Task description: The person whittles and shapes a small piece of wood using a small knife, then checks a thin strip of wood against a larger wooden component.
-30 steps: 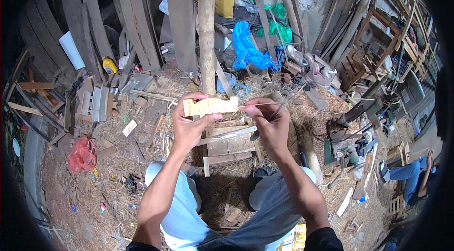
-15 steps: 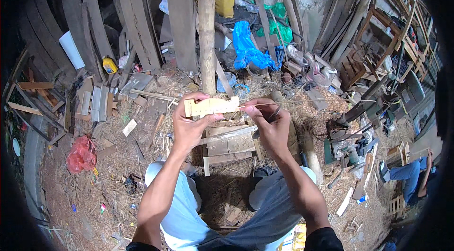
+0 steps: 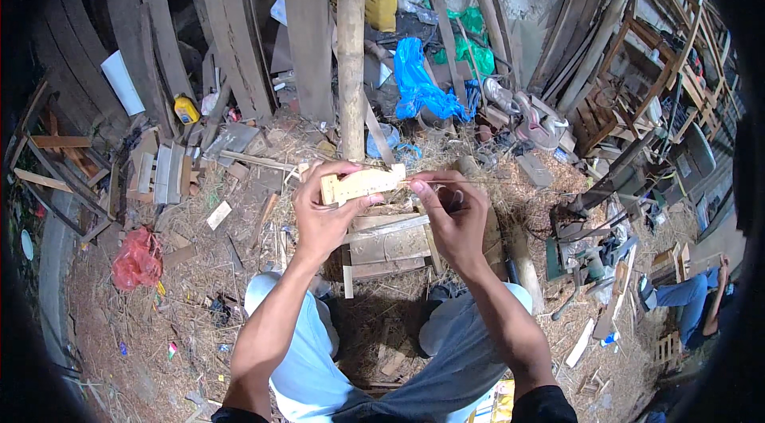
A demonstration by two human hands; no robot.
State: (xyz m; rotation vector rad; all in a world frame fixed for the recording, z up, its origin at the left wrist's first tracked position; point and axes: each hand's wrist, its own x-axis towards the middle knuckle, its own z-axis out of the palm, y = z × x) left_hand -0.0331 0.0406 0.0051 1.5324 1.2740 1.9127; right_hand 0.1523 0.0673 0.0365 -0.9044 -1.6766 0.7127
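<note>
A small pale wooden piece (image 3: 365, 185) with raised ends and a row of small dark holes is held up in front of me. My left hand (image 3: 317, 214) is closed around its left end, fingers behind and thumb along the lower edge. My right hand (image 3: 458, 220) pinches a thin stick (image 3: 440, 179) between thumb and fingers. The stick's tip is at the wooden piece's right end; I cannot tell whether it enters a hole. Below the hands stands a low wooden bench (image 3: 386, 246), between my knees.
A wooden post (image 3: 351, 56) rises just beyond my hands. Planks (image 3: 307, 40) lean on the back wall. A blue plastic bag (image 3: 422, 84) lies behind, a red one (image 3: 137, 258) at left. Wood scraps and straw litter the floor. Another person's leg (image 3: 681, 295) shows at far right.
The wooden piece has turned in my left hand, its left end now nearer and showing its end face. My right hand still pinches the stick at the other end.
</note>
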